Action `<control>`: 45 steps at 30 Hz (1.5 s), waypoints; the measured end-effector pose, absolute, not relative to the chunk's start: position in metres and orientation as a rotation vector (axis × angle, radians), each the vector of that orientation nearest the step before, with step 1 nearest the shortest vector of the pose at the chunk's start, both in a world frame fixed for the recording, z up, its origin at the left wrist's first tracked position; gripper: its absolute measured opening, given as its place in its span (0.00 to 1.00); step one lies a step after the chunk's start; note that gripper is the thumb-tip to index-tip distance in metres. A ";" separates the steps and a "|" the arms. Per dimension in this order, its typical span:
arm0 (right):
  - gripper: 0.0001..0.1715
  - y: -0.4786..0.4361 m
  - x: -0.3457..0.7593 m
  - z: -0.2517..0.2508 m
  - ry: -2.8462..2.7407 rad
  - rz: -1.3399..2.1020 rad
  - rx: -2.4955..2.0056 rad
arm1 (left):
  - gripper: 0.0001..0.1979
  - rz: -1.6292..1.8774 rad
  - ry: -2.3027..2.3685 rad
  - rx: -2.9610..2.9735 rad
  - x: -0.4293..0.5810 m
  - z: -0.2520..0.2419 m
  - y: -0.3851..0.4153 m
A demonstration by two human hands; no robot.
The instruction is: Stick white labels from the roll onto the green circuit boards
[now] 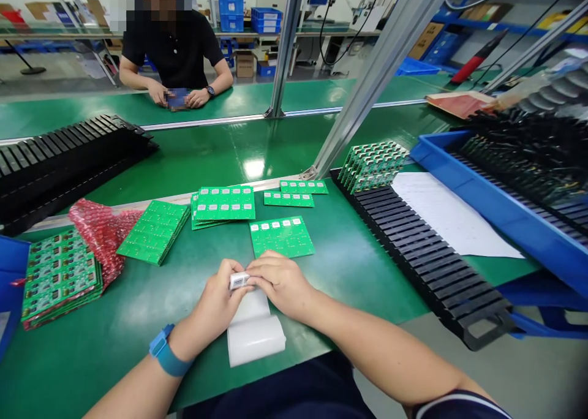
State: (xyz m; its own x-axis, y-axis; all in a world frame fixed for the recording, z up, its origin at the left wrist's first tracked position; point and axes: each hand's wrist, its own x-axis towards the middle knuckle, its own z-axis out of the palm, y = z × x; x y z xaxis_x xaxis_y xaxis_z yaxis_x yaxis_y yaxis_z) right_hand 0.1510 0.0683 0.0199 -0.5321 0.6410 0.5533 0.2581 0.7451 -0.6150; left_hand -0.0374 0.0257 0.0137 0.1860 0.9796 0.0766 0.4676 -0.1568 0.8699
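Note:
Low over the green bench, my left hand (215,302) pinches the folded end of a white label strip (239,280), with small printing facing up. My right hand (285,284) closes on the same strip from the other side; its fingertips are partly hidden. From there the strip runs down to a curled white length of backing paper (256,340) on the bench. Just beyond my fingers lies a green circuit board (282,236) with a row of white labels. Behind it are a stack of labelled boards (225,203) and two narrow labelled boards (288,199).
At left are a tilted board stack (154,232), red bubble wrap (103,235) and more boards (59,278). A black slotted rack (413,253) holds upright boards (374,165) at right, beside a blue bin (505,192). A metal post (367,82) rises ahead; a person sits across.

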 end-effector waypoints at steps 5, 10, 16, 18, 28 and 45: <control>0.11 0.068 0.152 0.019 -2.104 0.563 -0.690 | 0.09 0.884 1.399 1.647 -0.035 0.017 0.025; 0.10 0.060 0.150 0.021 -2.079 0.606 -0.742 | 0.10 0.890 1.431 1.572 -0.032 0.021 0.027; 0.08 0.079 0.175 0.046 -2.016 0.710 -0.917 | 0.09 0.872 1.435 1.586 -0.032 0.018 0.025; 0.08 0.099 0.187 0.051 -2.032 0.702 -1.049 | 0.08 0.850 1.396 1.686 -0.034 0.013 0.023; 0.06 0.120 0.184 0.027 -2.290 0.812 -1.190 | 0.11 0.781 1.226 2.007 -0.039 -0.007 0.018; 0.07 0.130 0.173 0.022 -2.362 0.840 -1.194 | 0.12 0.828 1.149 2.044 -0.034 -0.006 0.024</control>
State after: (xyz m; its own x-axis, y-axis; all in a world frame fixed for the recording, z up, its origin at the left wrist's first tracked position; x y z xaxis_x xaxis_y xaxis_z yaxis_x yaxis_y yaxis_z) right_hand 0.1730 0.1300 0.0222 -0.5764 0.8155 0.0520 0.5995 0.4653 -0.6512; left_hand -0.0340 0.0244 -0.0058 0.4185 0.8838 0.2092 0.4782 -0.4103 0.7765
